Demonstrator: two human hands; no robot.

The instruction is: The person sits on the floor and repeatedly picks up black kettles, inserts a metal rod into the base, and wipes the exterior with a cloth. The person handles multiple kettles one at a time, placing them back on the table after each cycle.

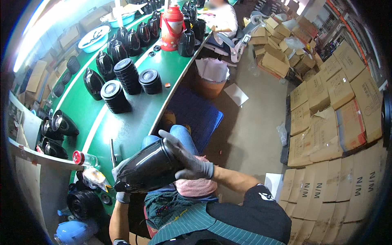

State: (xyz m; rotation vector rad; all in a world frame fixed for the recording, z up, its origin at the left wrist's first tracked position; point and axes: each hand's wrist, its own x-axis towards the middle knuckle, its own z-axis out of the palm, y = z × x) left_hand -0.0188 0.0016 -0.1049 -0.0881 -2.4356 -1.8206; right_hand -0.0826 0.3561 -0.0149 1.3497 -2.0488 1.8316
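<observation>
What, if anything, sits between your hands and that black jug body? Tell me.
Nothing visible. The right hand grips the black jug body at its upper end, and the left hand holds its lower end; both gloves touch it directly.

Grey knit gloves cover the left hand and right hand; black short sleeve, teal striped apron, blue jeans.

Bare green bench strip ahead passable; lid stacks and black jug shells crowd beyond.
</observation>
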